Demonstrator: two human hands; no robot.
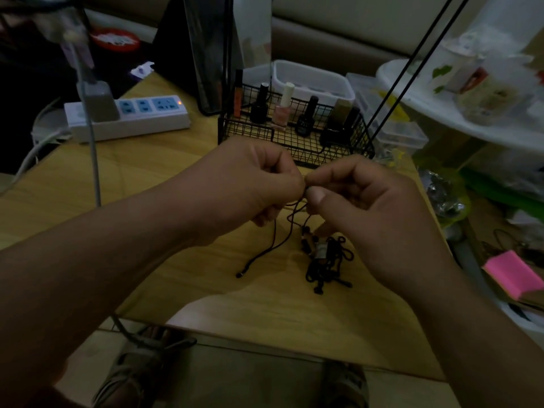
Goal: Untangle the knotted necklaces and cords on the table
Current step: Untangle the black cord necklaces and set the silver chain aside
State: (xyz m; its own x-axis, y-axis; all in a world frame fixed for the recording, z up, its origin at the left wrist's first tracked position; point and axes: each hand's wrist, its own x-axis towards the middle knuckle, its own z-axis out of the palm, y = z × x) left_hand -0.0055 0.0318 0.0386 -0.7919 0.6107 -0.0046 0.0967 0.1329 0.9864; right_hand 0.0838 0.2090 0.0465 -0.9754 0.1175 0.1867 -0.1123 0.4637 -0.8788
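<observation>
A dark brown cord [272,244] hangs from between my two hands down to the wooden table [147,178], its capped end lying at the left. My left hand [250,184] and my right hand [368,201] meet fingertip to fingertip above the table, both pinching the same knotted part of that cord. Below my right hand lies a tangled heap of black cords [326,266] with small beads and a pale pendant. Where the pinched cord joins the heap is hidden by my fingers.
A black wire basket [294,136] with nail polish bottles stands just behind my hands. A white power strip [129,117] lies at the back left with a grey cable [93,160] running forward. Clear plastic boxes sit behind the basket; a pink pad [513,273] lies at the right.
</observation>
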